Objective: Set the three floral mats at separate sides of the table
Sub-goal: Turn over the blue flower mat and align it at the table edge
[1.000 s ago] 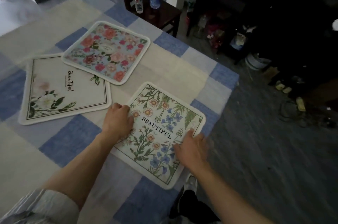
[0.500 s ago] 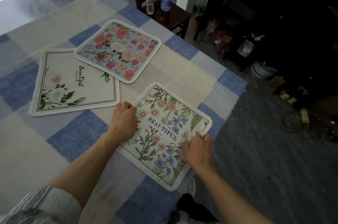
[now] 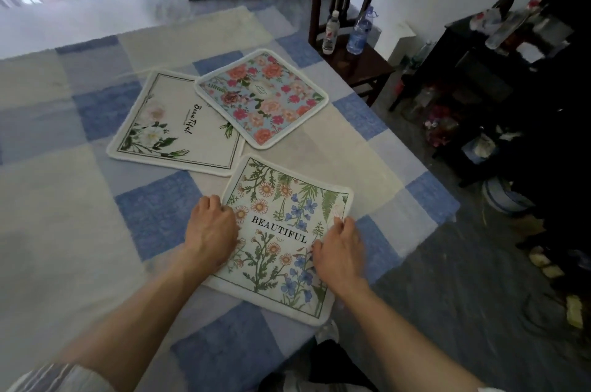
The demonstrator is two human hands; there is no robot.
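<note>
Three floral mats lie on a table with a blue, grey and cream checked cloth (image 3: 153, 209). The nearest, a wildflower mat (image 3: 281, 231) printed "BEAUTIFUL", lies flat near the table's right front corner. My left hand (image 3: 212, 231) rests on its left edge with fingers curled. My right hand (image 3: 339, 252) presses on its right side, fingers bent. Behind it lies a white mat (image 3: 179, 126) with pale roses and script lettering. A blue mat (image 3: 262, 97) with pink and orange roses overlaps the white mat's right corner.
A dark wooden chair (image 3: 351, 49) stands at the table's far right edge, with two plastic bottles (image 3: 359, 31) on its seat. A dark cluttered shelf (image 3: 511, 78) and items on the floor fill the right side. A doorway is at top left.
The view has swung up and to the left, so all mats sit further right in frame. The wildflower mat has turned squarer to me under both hands, which keep to its left and right sides.
</note>
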